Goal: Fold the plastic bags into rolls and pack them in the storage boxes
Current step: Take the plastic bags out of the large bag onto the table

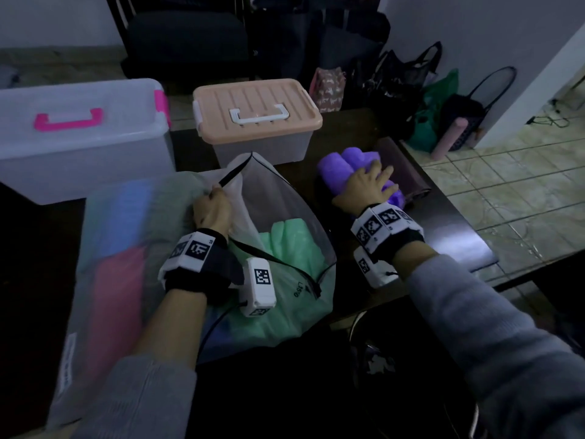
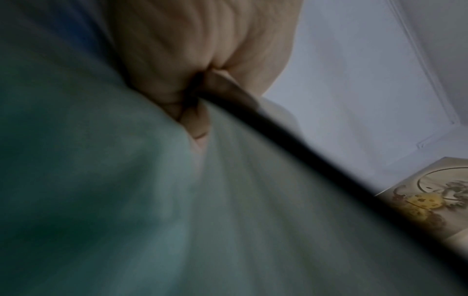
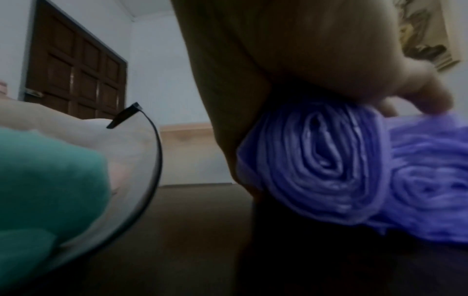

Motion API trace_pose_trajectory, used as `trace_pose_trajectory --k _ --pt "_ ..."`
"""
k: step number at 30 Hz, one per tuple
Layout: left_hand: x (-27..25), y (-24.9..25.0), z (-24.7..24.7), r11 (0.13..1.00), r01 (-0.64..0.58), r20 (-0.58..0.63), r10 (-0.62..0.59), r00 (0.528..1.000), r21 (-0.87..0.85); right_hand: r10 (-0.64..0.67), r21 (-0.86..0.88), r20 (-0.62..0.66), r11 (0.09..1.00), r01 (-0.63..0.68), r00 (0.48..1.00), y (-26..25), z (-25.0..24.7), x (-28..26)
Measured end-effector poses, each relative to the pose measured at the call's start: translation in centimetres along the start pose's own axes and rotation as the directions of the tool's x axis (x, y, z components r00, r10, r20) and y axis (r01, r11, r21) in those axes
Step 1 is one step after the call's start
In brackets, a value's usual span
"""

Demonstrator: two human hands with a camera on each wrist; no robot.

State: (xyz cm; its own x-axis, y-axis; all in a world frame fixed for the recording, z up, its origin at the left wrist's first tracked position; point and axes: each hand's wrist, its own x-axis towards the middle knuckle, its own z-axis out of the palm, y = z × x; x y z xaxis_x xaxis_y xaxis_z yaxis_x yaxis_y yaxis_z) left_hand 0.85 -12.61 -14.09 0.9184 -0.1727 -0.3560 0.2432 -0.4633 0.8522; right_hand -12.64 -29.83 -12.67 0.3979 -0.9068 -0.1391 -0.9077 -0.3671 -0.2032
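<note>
A big clear zip bag [image 1: 281,191] with a black rim lies on the dark table in front of me, holding green plastic bags [image 1: 285,245] plus blue and pink ones. My left hand [image 1: 210,210] pinches the bag's black rim [image 2: 291,140] near its far corner, fingers curled tight. Right of the bag sit purple rolled bags [image 1: 342,166], their spiral ends [image 3: 321,166] facing the wrist camera. My right hand [image 1: 364,183] lies over them, palm [image 3: 316,50] down and fingers curved round the rolls.
Two lidded storage boxes stand behind: a clear one with a pink handle [image 1: 79,144] at left, one with a peach lid [image 1: 256,109] in the middle. A dark brownish roll [image 1: 408,175] lies beside the purple rolls. Bags [image 1: 411,87] crowd the floor past the table's right edge [image 1: 459,217].
</note>
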Motion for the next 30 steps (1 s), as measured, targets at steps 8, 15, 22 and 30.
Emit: trace_pose_trajectory --k 8,15,22,30 --pt "0.1 -0.1 0.2 1.0 0.012 -0.015 -0.012 1.0 0.011 -0.02 0.077 0.001 0.997 0.02 1.0 1.1 1.0 1.5" --pt "-1.1 0.4 -0.1 0.998 0.038 0.055 -0.035 0.998 -0.048 -0.018 0.215 0.022 0.976 0.013 1.0 1.5 0.0 1.1" --pt "-4.5 -0.4 -0.8 0.987 0.089 0.36 -0.036 0.932 -0.133 -0.233 0.377 -0.137 0.887 0.268 0.963 0.5 -1.8 -4.9" --pt "-7.2 -1.8 -1.4 0.877 0.278 0.454 -0.078 0.887 -0.392 -0.236 0.334 0.608 0.942 0.025 0.758 -0.2 -0.8 -9.3"
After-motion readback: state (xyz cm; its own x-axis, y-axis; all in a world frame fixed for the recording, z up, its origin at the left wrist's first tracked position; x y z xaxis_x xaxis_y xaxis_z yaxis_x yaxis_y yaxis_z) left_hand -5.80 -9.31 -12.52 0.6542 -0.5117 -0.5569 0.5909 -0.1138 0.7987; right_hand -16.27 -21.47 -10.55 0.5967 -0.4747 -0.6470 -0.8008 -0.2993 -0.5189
